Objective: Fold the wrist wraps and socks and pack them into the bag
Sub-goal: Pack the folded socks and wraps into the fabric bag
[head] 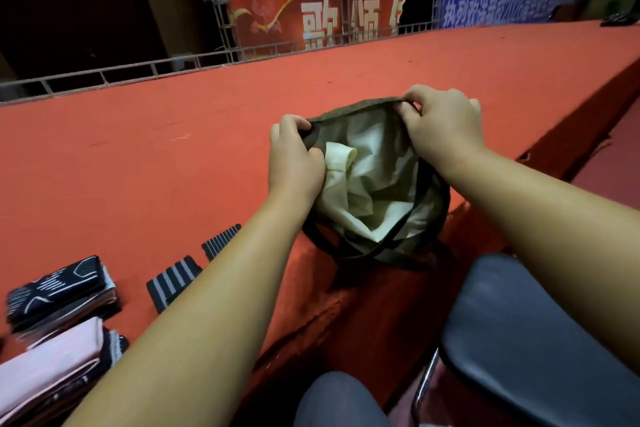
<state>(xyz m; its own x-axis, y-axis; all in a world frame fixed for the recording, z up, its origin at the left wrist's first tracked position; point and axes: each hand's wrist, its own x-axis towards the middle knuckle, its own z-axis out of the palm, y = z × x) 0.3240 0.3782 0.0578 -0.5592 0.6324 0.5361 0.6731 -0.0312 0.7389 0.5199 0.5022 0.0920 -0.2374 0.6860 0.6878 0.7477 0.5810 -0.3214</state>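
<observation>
Head view: the bag [377,191], dark olive outside with a pale lining, sat on the red carpeted worktop [173,149] near its front edge, its mouth pulled wide toward the camera. The left hand [294,156] gripped the left side of the rim, its fingers [294,123] curled over the dark edge and the thumb side pressed into a bunched fold of the pale lining. The right hand [443,125] pinched the far right part of the rim, its fingers [426,95] clenched on the fabric and lifting that edge. A dark strap ran across the lower part of the opening. Inside, only crumpled lining showed.

Well apart from the bag, at the lower left of the worktop, two folded striped wrist wraps [173,282] lay near each other, black with grey bars, the farther one partly hidden by the left forearm. Left of them stood a dark patterned stack [59,291] of folded pieces, and just in front of it a pink stack [52,367]; whether these were socks could not be told.

A chair [536,340] with a dark padded seat stood at the lower right, below the worktop edge. Beyond the worktop's far side ran a metal railing [138,68], with a red banner [311,17] and a blue banner [509,3] behind it.
</observation>
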